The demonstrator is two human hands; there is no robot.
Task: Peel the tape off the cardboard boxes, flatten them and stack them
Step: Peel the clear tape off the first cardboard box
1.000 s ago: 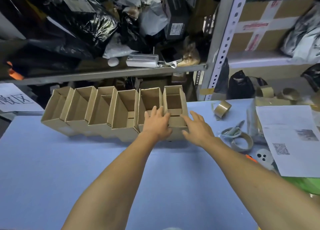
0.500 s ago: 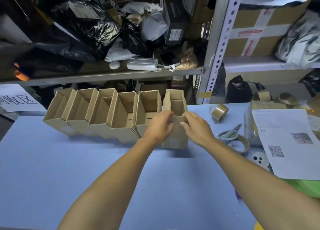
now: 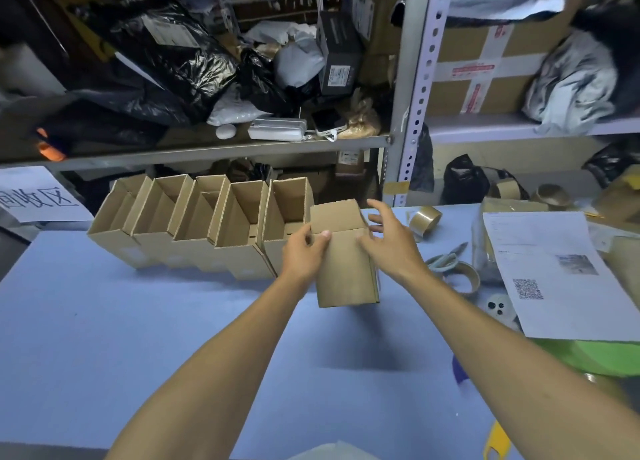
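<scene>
Since a moment ago: we see the end box [image 3: 344,262] has left the row and come toward the person; half a second back it still stood against its neighbour with both hands at its top edge, and now it hangs clear of the tabletop with its shadow on the blue surface beneath.
Box in hand: we find it upright, plain brown side facing us, its top flap folded over, just right of the row and a little nearer the person.
Left hand [image 3: 304,251]: we see it gripping the box's upper left edge, thumb pressed on the near face, fingers wrapped behind out of sight; forearm runs straight in from the lower left.
Right hand [image 3: 388,239]: we see it apart from the cardboard or barely brushing its right edge, fingers spread and loosely bent, gripping nothing; forearm enters from the lower right.
Row of boxes [image 3: 194,224]: we count five open-topped cartons side by side, leaning back, touching one another, left of the lifted one.
Table [image 3: 104,338]: blue, carrying the row.
Tape roll [image 3: 425,217]: brown, lying beyond the right hand.
Emptied tape ring [image 3: 464,277]: right of the wrist, with scissors [image 3: 446,260] resting across it.
Printed sheet [image 3: 554,272]: white, with a QR code, on the table's right side.
Shelf [image 3: 207,148]: behind the table, crowded with black bags and parcels.
</scene>
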